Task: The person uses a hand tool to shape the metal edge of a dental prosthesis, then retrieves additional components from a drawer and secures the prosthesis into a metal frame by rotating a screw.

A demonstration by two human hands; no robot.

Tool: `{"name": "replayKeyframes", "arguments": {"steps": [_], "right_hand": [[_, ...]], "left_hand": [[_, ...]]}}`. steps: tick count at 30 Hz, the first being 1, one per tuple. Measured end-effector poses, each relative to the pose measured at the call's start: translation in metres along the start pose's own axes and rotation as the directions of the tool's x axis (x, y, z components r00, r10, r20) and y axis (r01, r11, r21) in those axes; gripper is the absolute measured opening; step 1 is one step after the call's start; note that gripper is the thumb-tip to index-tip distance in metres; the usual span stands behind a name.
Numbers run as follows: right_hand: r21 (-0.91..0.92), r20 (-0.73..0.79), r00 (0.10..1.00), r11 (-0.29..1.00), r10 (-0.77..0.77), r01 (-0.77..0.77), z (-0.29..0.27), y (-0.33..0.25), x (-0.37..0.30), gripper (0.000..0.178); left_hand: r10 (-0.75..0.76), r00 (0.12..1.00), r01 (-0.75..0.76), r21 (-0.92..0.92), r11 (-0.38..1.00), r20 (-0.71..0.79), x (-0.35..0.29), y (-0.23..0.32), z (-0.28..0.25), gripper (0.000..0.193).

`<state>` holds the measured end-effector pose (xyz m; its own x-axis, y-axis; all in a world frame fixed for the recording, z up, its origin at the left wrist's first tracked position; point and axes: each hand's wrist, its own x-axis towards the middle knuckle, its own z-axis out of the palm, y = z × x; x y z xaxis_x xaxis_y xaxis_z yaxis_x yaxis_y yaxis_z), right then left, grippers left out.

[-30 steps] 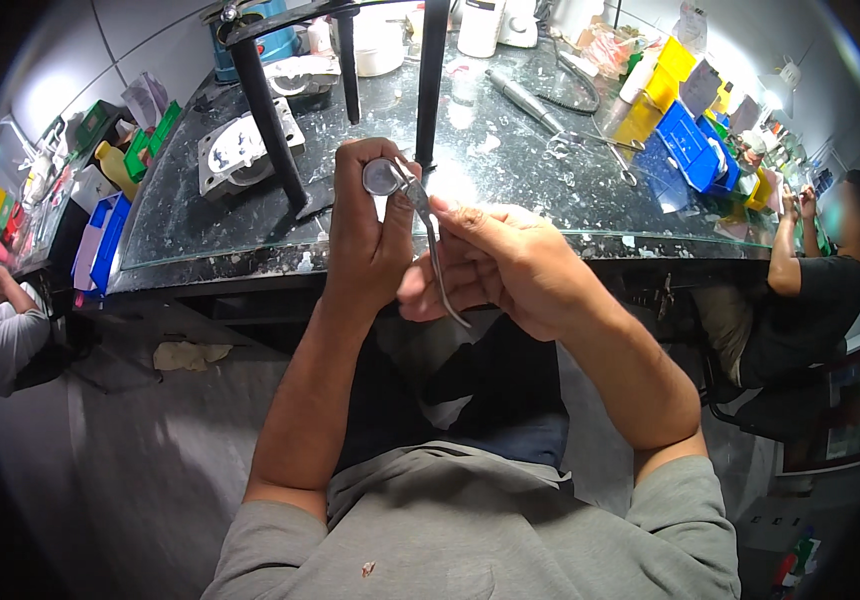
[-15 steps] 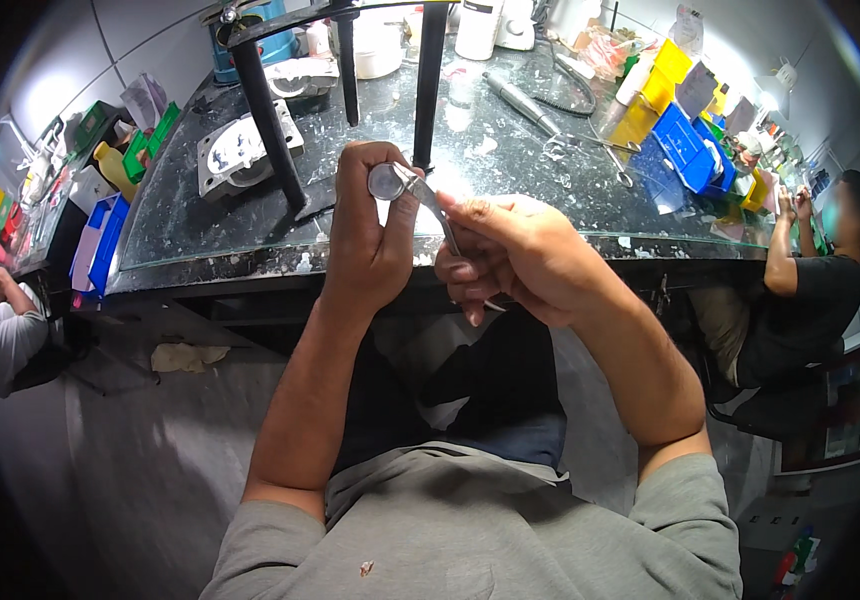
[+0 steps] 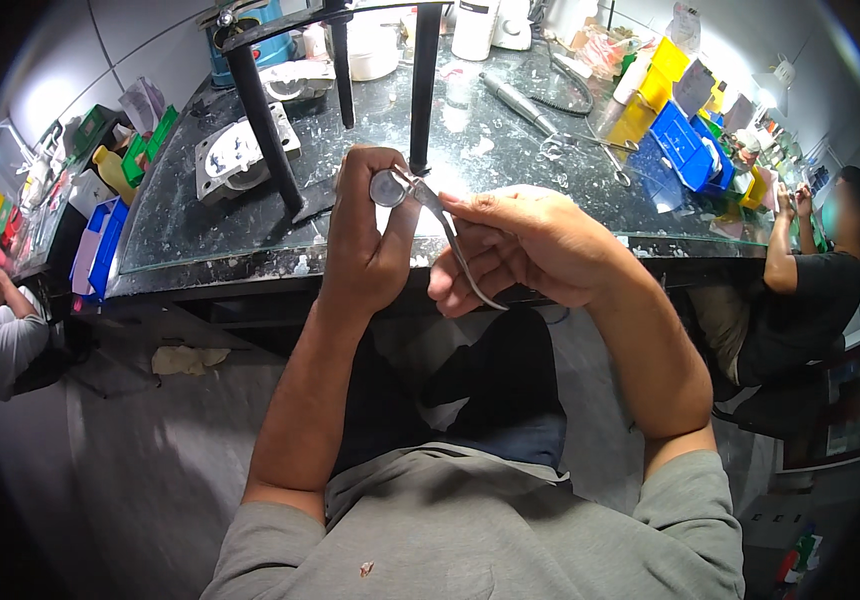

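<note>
My left hand (image 3: 365, 235) is closed around a small silvery piece with a round, flat end (image 3: 387, 188). The rest of that piece is hidden in the fist. My right hand (image 3: 540, 240) holds steel pliers (image 3: 453, 245), its thumb near their joint and its fingers loosely behind the curved handle. The jaws of the pliers meet the round piece beside my left thumb; what lies between them is too small to make out. Both hands are raised at the front edge of the dark, glass-topped bench (image 3: 370, 135).
A black-legged metal stand (image 3: 262, 135) rises just beyond my left hand. Left of it lies a metal flask with white plaster (image 3: 245, 155). A corded handpiece (image 3: 520, 105) and scissors (image 3: 615, 160) lie at the right, near blue bins (image 3: 685, 145). People sit at both sides.
My right fingers have loosened and lowered slightly, so more of the curved handle of the pliers shows. The left hand has kept its grip almost in place.
</note>
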<state>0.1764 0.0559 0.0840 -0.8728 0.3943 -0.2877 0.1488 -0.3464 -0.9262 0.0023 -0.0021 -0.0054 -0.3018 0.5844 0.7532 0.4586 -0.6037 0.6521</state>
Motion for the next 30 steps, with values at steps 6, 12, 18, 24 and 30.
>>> {"name": "replayKeyframes", "arguments": {"steps": [6, 12, 18, 24, 30], "right_hand": [[-0.143, -0.026, 0.998, 0.989, -0.049, 0.044, -0.001, 0.004, 0.002, 0.04], [-0.077, -0.12, 0.983, 0.989, -0.138, 0.13, 0.014, 0.024, 0.004, 0.041], [0.108, -0.099, 0.992, 0.99, -0.079, 0.09, 0.019, 0.021, 0.005, 0.043], [0.119, -0.016, 0.999, 0.991, -0.052, 0.053, 0.013, 0.016, 0.003, 0.044], [0.137, -0.014, 0.999, 0.989, -0.052, 0.053, 0.008, 0.017, 0.004, 0.042]], "left_hand": [[0.012, 0.999, -0.012, 0.006, 1.0, 0.037, 0.001, -0.002, -0.003, 0.022], [0.067, 0.986, -0.082, -0.089, 0.993, -0.152, 0.006, 0.01, 0.012, 0.02], [0.087, 0.995, -0.086, 0.031, 0.996, -0.039, 0.005, 0.001, 0.0, 0.017], [0.041, 0.999, -0.043, -0.054, 0.998, -0.024, 0.002, 0.001, -0.002, 0.018], [0.091, 0.995, -0.091, -0.019, 0.996, 0.03, 0.0, -0.006, -0.004, 0.019]]}}
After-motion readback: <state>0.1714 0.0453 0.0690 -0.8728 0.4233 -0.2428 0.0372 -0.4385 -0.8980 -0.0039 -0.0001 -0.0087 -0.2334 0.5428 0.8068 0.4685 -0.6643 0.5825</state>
